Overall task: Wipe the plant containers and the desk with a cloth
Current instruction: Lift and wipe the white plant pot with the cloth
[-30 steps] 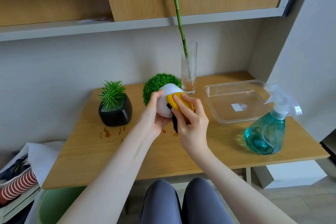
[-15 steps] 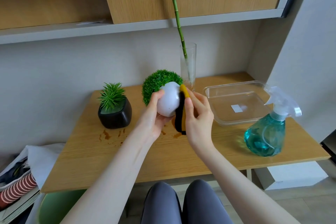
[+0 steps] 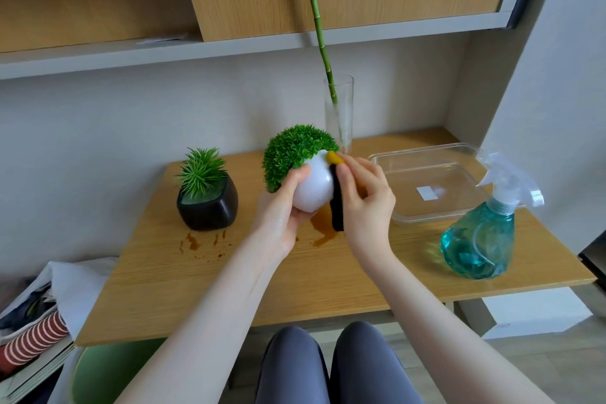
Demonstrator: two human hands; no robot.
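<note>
My left hand (image 3: 282,216) cups the round white plant pot (image 3: 313,187), tilted above the wooden worktop (image 3: 229,285); my right hand's fingers (image 3: 352,184) pinch the yellow-and-black cloth (image 3: 336,203) flat to its side. I should turn the pot slowly, press evenly, then tackle the brown spill (image 3: 323,228) beneath and the black pot (image 3: 208,207) beyond

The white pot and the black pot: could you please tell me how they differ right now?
The white pot is round, tilted and held off the desk by the left hand; the black pot is squarish, upright and standing on it. The white pot's plant is a dense dome; the black pot's is spiky. The right hand presses a cloth to the white pot only. Both hold green plants.
</note>
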